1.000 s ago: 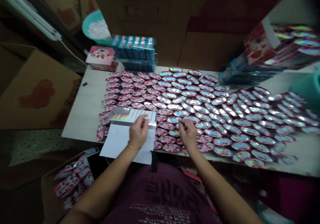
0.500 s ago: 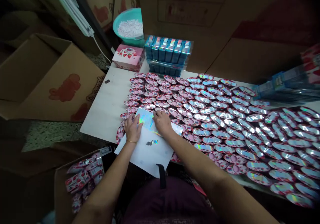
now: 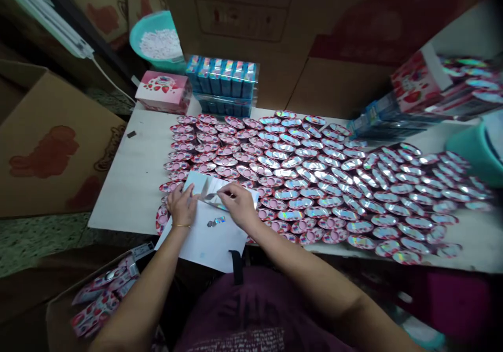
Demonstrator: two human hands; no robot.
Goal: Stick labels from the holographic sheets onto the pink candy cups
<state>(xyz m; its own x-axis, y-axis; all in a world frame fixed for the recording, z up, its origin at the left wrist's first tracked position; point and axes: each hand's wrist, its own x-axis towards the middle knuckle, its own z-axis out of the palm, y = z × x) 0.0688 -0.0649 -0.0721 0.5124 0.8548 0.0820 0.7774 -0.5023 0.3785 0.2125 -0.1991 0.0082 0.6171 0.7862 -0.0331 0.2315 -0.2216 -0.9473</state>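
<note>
Box at the near left: an open carton [image 3: 98,294] of pink strawberry-printed packs is seen below the table edge, beside the person's left forearm.

Change: a second ago the right hand was out over the rows of oval pieces and only the left was on the sheet; half a second ago both hands had been brought together on the sheet, and they are kept there now. From this it is judged that one sticker has been placed and another is being lifted from the sheet.

Sticker sheet: a white backing sheet [image 3: 204,242] with a holographic strip along its far edge is laid at the near edge of the table [image 3: 129,184], overlapping the nearest oval pieces. A few small shiny scraps [image 3: 217,221] are left on its middle.

Left hand [image 3: 181,205]: laid on the sheet's far left corner, fingers curled and pressed down so that the sheet is pinned; nothing is enclosed.

Right hand [image 3: 240,205]: thumb and forefinger are drawn narrow at the holographic strip [image 3: 212,194], apparently pinched on its edge; whether a sticker has been freed cannot be told.

Oval pieces [image 3: 314,184]: overlapping rows are spread across the table, pink at the left, holographic toward the right.

Far edge: a pink box [image 3: 162,91], a wrapped blue pack [image 3: 222,82] and a teal bowl of white pellets [image 3: 157,42] are set at the back.
</note>
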